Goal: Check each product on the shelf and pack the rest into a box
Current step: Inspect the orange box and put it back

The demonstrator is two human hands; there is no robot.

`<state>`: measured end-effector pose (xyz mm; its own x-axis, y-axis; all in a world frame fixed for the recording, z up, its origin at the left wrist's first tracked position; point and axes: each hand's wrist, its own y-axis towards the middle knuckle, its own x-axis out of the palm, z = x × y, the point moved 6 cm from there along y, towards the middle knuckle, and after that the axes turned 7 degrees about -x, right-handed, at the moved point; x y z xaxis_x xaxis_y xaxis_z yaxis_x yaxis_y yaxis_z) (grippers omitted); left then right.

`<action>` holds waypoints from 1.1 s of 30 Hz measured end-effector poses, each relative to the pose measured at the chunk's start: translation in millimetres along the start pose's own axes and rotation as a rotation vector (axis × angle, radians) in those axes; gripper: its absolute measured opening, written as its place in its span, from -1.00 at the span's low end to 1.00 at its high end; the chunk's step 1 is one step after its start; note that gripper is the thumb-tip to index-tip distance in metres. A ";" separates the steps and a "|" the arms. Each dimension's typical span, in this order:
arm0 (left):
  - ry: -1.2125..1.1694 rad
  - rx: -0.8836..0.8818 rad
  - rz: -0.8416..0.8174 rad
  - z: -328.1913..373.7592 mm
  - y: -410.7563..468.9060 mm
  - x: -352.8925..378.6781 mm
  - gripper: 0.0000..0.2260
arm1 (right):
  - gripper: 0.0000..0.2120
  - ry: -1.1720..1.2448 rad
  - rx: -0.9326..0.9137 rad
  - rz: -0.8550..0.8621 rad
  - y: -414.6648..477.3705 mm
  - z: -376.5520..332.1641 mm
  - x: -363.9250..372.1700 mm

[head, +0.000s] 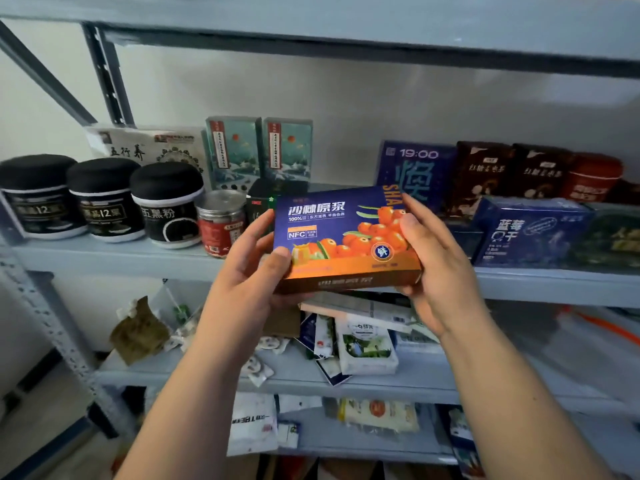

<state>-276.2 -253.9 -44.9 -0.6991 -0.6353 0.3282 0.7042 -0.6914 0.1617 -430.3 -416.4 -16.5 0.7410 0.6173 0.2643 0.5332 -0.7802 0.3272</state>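
The blue-and-orange box (346,237), printed with orange berries and "NFC" on its face, is held up in front of the middle shelf (104,258) in the head view, tilted so that its printed face is toward the camera. The left hand (249,271) grips its left end, thumb on the front face and fingers curled behind. The right hand (440,268) grips the right end the same way, thumb lying over the berries. On the shelf behind, to the left, three black-lidded jars (104,202) stand in a row, with a small clear jar (221,223) bearing a red label just beside them and two upright teal boxes (259,152) at the back. To the right stand a dark blue box (415,171) marked "19:00", brown packets (509,174) and a blue carton (530,230) nearer the front. The lower shelf (173,375) carries a loose heap of sachets and pouches (367,348).
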 end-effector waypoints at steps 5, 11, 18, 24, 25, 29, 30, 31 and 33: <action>0.326 0.066 -0.142 -3.5 -27.6 -12.9 -0.11 | -0.75 0.125 0.108 0.027 -14.0 14.1 1.8; 1.042 0.593 -0.025 25.2 -55.1 -16.2 -0.30 | -0.72 0.210 0.262 0.017 -35.0 32.5 16.9; 0.324 0.110 0.150 -2.5 -57.4 -44.8 -0.59 | -0.62 0.002 0.034 -0.080 -41.5 31.1 23.2; -0.261 -0.243 0.027 -36.0 -56.3 -21.6 -0.55 | -0.28 -0.054 0.039 -0.269 -55.1 51.9 31.3; -0.286 -0.260 0.014 -39.5 -55.7 -16.7 -0.62 | -0.36 -0.034 0.055 -0.270 -57.9 54.1 32.1; -0.231 -0.249 -0.037 -47.0 -51.1 -8.2 -0.66 | -0.62 0.044 0.082 -0.152 -61.0 51.7 20.8; -0.206 -0.244 -0.042 -47.3 -50.1 -7.9 -0.69 | -0.64 0.052 0.087 -0.119 -59.7 50.5 15.8; -0.185 -0.244 -0.051 -49.1 -48.7 -8.3 -0.71 | -0.65 0.053 0.089 -0.092 -58.5 48.6 11.6; -0.165 -0.253 -0.072 -52.7 -46.6 -7.5 -0.73 | -0.67 0.041 0.094 -0.064 -56.1 48.1 3.6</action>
<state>-310.3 -235.0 -103.9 -0.7020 -0.5314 0.4742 0.5859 -0.8094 -0.0397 -437.9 -375.3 -77.6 0.6876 0.6686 0.2833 0.6165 -0.7436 0.2588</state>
